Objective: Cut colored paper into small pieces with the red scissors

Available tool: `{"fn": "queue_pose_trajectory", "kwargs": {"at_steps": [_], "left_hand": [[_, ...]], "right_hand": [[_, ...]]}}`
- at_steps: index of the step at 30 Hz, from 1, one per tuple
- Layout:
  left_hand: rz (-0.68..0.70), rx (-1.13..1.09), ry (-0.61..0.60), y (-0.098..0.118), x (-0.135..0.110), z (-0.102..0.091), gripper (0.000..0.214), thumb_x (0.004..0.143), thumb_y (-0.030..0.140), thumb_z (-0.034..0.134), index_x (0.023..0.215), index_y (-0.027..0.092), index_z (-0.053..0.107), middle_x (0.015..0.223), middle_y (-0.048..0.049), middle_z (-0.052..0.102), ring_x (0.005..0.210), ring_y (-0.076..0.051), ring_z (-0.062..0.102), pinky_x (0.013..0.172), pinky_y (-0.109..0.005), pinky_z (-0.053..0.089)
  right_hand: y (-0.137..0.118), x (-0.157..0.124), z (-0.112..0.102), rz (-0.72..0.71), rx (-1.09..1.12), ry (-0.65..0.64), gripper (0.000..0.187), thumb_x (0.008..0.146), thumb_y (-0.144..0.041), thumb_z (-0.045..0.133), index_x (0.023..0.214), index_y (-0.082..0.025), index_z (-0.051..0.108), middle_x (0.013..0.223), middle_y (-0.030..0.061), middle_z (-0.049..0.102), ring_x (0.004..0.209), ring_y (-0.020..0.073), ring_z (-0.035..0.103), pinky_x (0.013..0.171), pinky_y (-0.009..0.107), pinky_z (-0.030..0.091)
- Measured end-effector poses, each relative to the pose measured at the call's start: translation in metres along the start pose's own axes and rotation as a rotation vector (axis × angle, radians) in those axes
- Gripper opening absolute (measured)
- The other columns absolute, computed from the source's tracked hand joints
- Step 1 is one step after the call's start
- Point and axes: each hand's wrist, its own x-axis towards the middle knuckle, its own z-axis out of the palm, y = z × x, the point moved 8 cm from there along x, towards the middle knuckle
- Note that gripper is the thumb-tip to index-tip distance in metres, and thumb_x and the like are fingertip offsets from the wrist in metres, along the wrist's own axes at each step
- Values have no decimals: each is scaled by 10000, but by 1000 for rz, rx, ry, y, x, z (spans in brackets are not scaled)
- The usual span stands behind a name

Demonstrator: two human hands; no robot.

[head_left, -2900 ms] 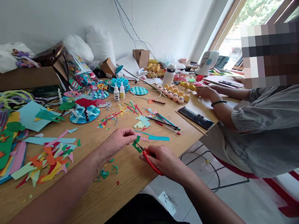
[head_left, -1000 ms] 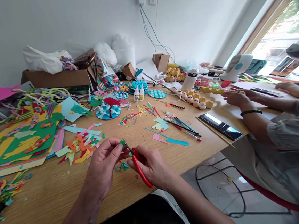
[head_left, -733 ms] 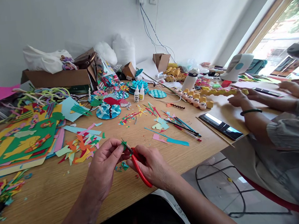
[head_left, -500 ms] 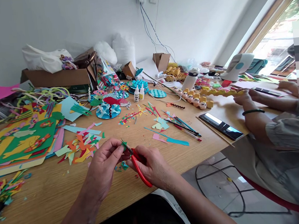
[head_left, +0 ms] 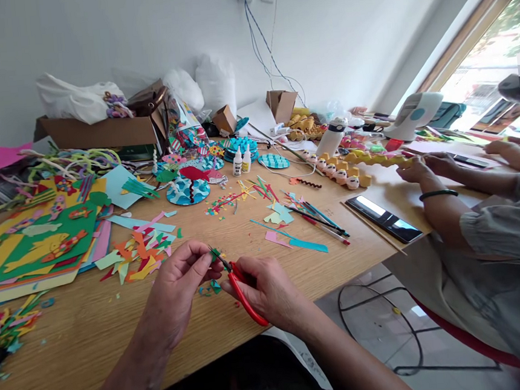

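Note:
Between the thumb and fingers of my left hand (head_left: 183, 280) is a tiny piece of green paper (head_left: 215, 255), mostly hidden by the fingertips. My right hand (head_left: 268, 291) is closed around the red handles of a pair of scissors (head_left: 247, 299). The dark blades point up and left, right at the green piece and my left fingertips. Small green and blue scraps (head_left: 211, 288) lie on the table just beneath the hands.
Left are coloured paper sheets (head_left: 40, 238) and a heap of paper offcuts (head_left: 133, 254). Two glue bottles (head_left: 242, 161) stand behind. Pencils (head_left: 321, 220), a thin stick (head_left: 374, 227) and a phone (head_left: 384, 217) lie right. A co-worker's hands (head_left: 415, 170) hold a yellow strip.
The scissors and both my hands have barely moved; less of the green paper shows at the blades. The co-worker's hands have shifted slightly left along the yellow strip.

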Motion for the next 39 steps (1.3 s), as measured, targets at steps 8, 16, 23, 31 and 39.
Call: {"fn": "queue_pose_trajectory", "kwargs": {"at_steps": [8, 16, 23, 31, 39], "left_hand": [[12, -7, 7, -1, -1, -5, 136, 683, 284, 677, 690, 171, 601, 681, 24, 595, 651, -116, 592, 629, -232, 512], [25, -35, 24, -2, -3, -11, 132, 705, 291, 674, 748, 186, 606, 718, 33, 612, 664, -111, 603, 637, -224, 509], [19, -19, -1, -8, -4, -13, 94, 740, 273, 641, 735, 185, 607, 666, 35, 628, 658, -99, 584, 641, -203, 493], [2, 12, -61, -9, -6, -10, 74, 757, 251, 617, 735, 181, 610, 679, 33, 628, 666, -100, 585, 649, -200, 487], [11, 30, -115, -12, -5, -7, 70, 783, 254, 595, 766, 189, 616, 714, 32, 625, 686, -101, 584, 665, -205, 493]], "right_hand": [[2, -1, 4, -4, -2, -30, 383, 819, -457, 520, 584, -178, 401, 504, -64, 367, 464, 62, 305, 464, 190, 212], [1, 0, 7, 22, 25, -44, 394, 807, -461, 531, 569, -181, 391, 496, -70, 336, 459, 61, 283, 467, 194, 214], [1, 0, 11, 27, 47, -43, 371, 785, -412, 568, 572, -178, 374, 499, -71, 337, 472, 57, 278, 454, 177, 211], [-5, -1, 12, 13, 22, -70, 322, 790, -372, 572, 607, -173, 396, 522, -70, 364, 479, 49, 305, 468, 177, 207], [-4, -1, 10, 0, 31, -59, 331, 785, -363, 588, 601, -171, 390, 514, -76, 354, 470, 43, 293, 463, 170, 203]]}}
